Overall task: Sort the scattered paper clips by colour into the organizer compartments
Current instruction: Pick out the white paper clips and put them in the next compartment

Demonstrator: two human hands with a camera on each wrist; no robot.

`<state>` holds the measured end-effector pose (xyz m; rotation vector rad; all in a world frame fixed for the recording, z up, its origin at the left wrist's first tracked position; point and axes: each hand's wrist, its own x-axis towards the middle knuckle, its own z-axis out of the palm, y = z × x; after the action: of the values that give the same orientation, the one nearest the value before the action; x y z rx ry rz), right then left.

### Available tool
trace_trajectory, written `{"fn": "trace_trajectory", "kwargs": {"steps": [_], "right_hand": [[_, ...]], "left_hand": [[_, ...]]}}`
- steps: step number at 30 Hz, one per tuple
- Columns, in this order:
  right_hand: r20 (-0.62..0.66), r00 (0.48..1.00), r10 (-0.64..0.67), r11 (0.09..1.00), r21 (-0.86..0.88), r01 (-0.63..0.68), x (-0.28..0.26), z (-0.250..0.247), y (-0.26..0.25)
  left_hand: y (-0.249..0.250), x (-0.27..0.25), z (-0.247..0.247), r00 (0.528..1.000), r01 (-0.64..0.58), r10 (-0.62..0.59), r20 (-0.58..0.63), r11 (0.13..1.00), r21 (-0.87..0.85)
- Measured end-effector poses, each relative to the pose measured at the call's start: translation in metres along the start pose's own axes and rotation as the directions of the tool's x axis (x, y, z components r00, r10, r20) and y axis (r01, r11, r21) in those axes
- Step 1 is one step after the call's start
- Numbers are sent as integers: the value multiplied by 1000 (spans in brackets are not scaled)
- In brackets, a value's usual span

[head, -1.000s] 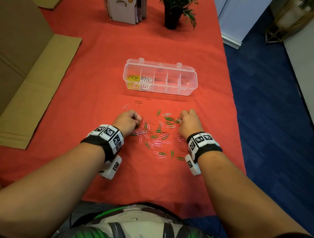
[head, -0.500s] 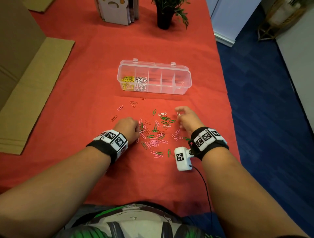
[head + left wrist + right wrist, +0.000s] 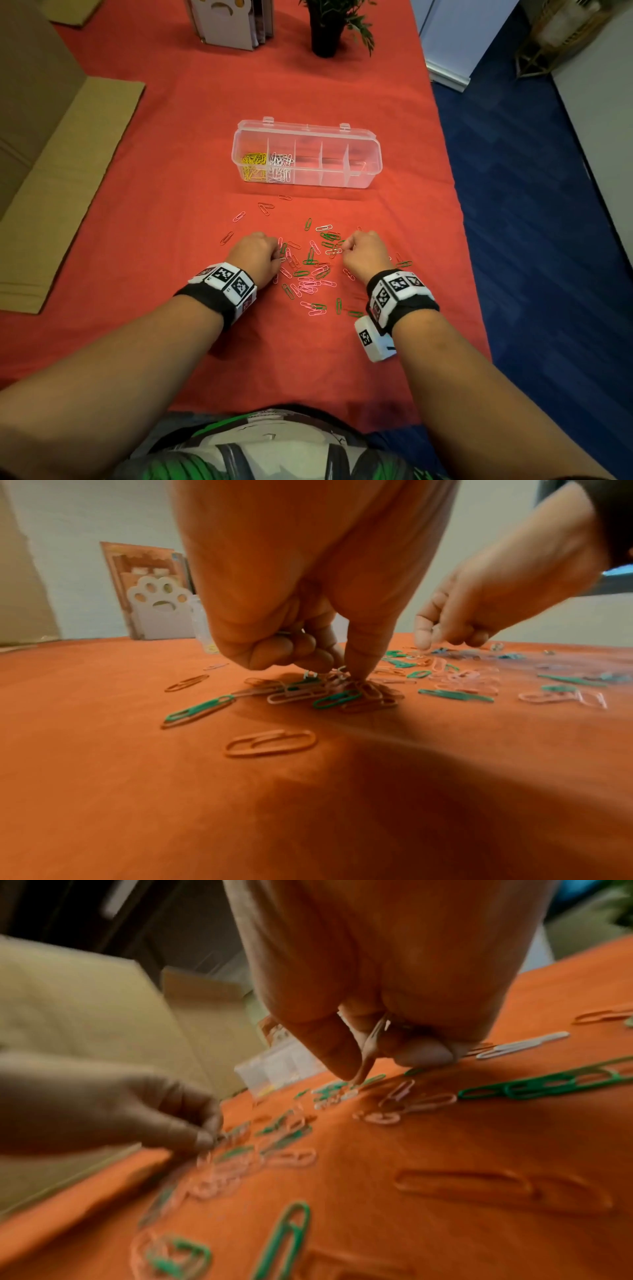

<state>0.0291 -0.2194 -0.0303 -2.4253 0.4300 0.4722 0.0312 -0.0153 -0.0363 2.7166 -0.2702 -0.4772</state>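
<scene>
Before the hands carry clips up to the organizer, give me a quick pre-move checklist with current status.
1. Organizer lid open: ok.
2. Yellow clips and white clips in separate compartments: ok.
3. Three right compartments free: cannot tell, something faint shows in the far right one.
4. Left hand holding clips: ok, white wire shows between curled fingers.
5. Right hand pinching a clip: ok; colour cannot tell.
6. Loose clips all sorted: not ok.

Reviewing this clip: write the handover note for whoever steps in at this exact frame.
Left hand: curled, pinching white clips at the pile's left edge.
Right hand: curled, holding clips at its right edge; colour unclear.
Organizer: open beyond the pile; yellow clips in the leftmost compartment, white clips in the next.
Left: the green, pink and orange scattered clips, plus stray whites.
</scene>
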Motion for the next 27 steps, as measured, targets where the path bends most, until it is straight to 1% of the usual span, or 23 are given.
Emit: {"fn": "trace_trajectory", "kwargs": {"steps": [2,4,6,7,8,9,10,11,12,13,14,15,16,17,18,19,20,21,22,23,24,25,27], "right_hand": [[-45,996,-77,992,-99,72,-2,7,1],[-53,988,-144,975,-176,133,-4,12,-2],[-29,976,-217,947,-248,203,-5,16,-5],[-6,971,-238,932,-281,227,-6,16,-7],[17,966,-257,916,-315,249,-8,16,-9],[36,962,-271,898,-352,266,-9,16,-10],[56,958,-282,879,-386,281,-9,16,-10],[75,957,-280,864,-415,285,-10,15,-11],[98,960,-263,854,-439,279,-9,14,-11],[118,963,-241,850,-454,268,-9,13,-10],[135,966,-220,849,-461,258,-9,12,-10],[148,968,-202,850,-465,249,-10,10,-9],[151,968,-198,850,-466,247,-11,10,-9],[146,968,-205,848,-467,250,-12,9,-8],[143,966,-214,845,-469,257,-13,9,-8],[142,964,-223,842,-471,264,-14,9,-8],[148,964,-222,840,-473,267,-16,9,-10],[156,962,-223,836,-477,271,-17,10,-10],[161,963,-218,832,-486,270,-18,10,-11],[163,963,-215,827,-494,268,-18,11,-11],[162,966,-203,826,-502,258,-18,11,-11],[162,967,-195,828,-502,251,-18,10,-9],[179,967,-180,838,-488,246,-18,9,-4]], "left_hand": [[0,-1,-2,999,20,-22,-33,997,-78],[0,0,-7,994,81,-94,-47,972,-222],[1,3,-14,982,186,-188,36,894,-407],[3,5,-18,969,244,-223,103,834,-495],[6,7,-22,952,306,-256,170,750,-586],[10,8,-26,925,377,-289,245,633,-676],[15,8,-30,893,442,-312,324,482,-757],[19,8,-34,866,484,-310,392,326,-812],[21,8,-37,846,508,-293,445,195,-839],[22,9,-40,833,524,-268,485,99,-846],[23,10,-41,823,536,-245,513,32,-844],[24,11,-43,818,544,-223,531,-2,-839],[26,12,-43,815,551,-215,539,-7,-835],[29,14,-42,814,554,-219,538,14,-832],[33,16,-40,817,553,-231,528,55,-831],[38,19,-38,827,542,-250,504,115,-833],[42,22,-35,846,515,-273,457,201,-833],[45,25,-32,875,471,-293,386,325,-820],[46,29,-28,908,409,-299,295,474,-779],[47,32,-25,939,336,-283,196,620,-709],[49,34,-23,962,262,-247,113,734,-626],[50,36,-21,977,200,-205,52,814,-546],[54,39,-18,991,112,-134,-30,913,-392]]}}
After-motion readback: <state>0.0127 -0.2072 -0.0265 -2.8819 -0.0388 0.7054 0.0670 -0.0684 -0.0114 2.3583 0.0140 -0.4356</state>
